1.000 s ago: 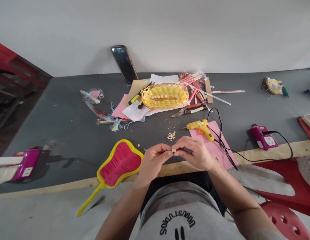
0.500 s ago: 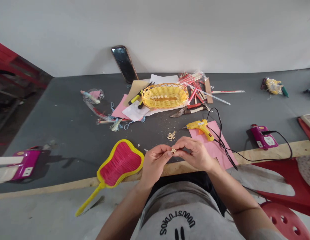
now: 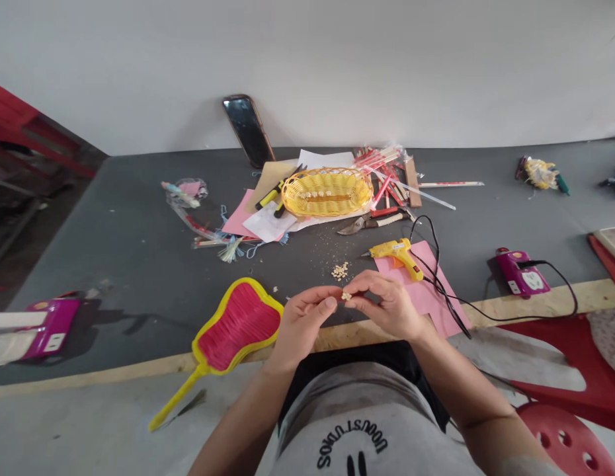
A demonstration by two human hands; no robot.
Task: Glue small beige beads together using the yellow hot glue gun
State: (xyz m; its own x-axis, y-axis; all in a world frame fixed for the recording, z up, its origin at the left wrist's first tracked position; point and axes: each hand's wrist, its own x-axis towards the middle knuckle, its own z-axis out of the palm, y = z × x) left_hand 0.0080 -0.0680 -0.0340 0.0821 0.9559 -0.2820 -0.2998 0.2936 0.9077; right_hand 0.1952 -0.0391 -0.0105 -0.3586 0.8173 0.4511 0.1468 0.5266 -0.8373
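Above the table's front edge, both my hands meet around a small cream flower-like cluster (image 3: 346,296). My right hand (image 3: 387,305) pinches it between thumb and forefinger. My left hand (image 3: 307,320) is closed beside it, its forefinger tip at the cluster's left side; whatever lies between its thumb and finger is too small to make out. Just beyond my fingers, a little heap of cream pieces (image 3: 340,271) lies on the grey table. A yellow glue gun (image 3: 397,254) rests to the right of the heap, partly on pink paper (image 3: 431,264). Several similar clusters sit in the yellow woven basket (image 3: 327,206).
A red fan with a yellow rim (image 3: 241,324) overhangs the front edge on the left. Pruning shears (image 3: 371,221) lie before the basket. A phone (image 3: 248,132) leans on the wall. The glue gun's black cable runs to a purple power socket (image 3: 523,272) at right.
My left thumb has drawn back slightly left from the cluster, which stays in my right fingers. The view has shifted very slightly; the things on the table lie as before.
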